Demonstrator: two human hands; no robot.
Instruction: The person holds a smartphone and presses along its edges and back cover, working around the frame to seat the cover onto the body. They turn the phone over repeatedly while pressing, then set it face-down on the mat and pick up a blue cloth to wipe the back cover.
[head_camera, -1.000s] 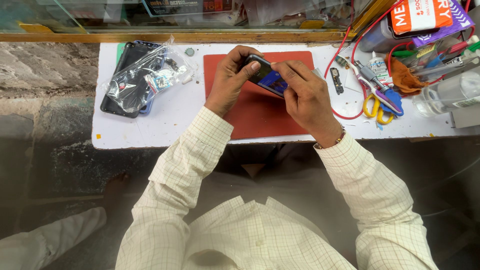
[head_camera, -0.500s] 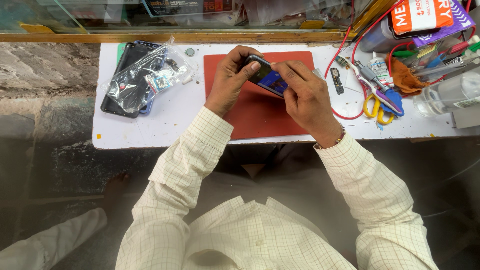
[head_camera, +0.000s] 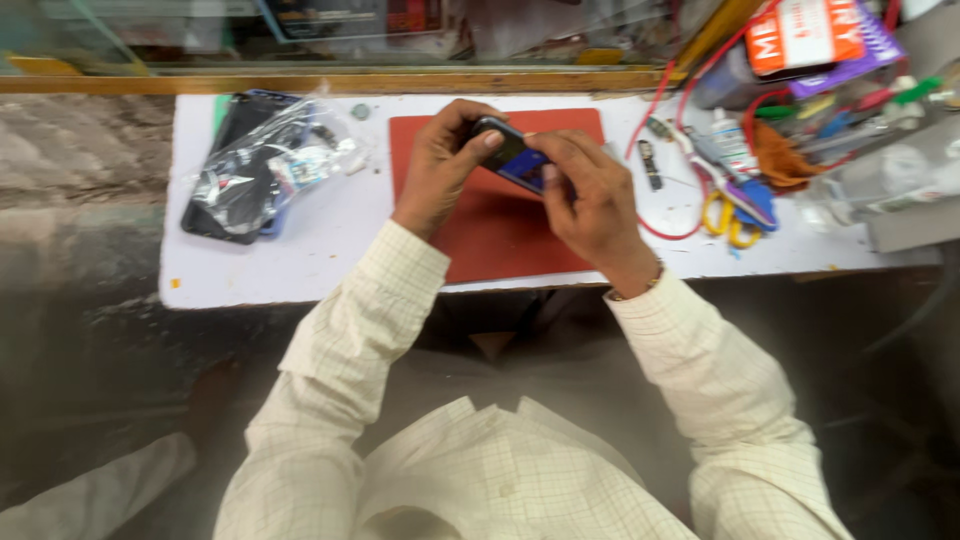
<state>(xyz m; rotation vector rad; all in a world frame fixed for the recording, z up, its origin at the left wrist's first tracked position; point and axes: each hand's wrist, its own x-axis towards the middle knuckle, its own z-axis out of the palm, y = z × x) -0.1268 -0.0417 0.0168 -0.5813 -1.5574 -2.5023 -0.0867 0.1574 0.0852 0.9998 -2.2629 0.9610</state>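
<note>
Both my left hand (head_camera: 440, 165) and right hand (head_camera: 590, 195) clasp the phone (head_camera: 515, 155); prying carelessly could drop it toward six o'clock onto the red mat (head_camera: 500, 235).

Your hands cover most of the small dark phone (head_camera: 512, 158), so you can't tell what its near side looks like. Your right hand (head_camera: 590, 200) hides whatever its fingertips press. At far left, the clear bag (head_camera: 262, 165) blurs its contents. The orange box (head_camera: 805, 35) is cut off by the far edge.
</note>
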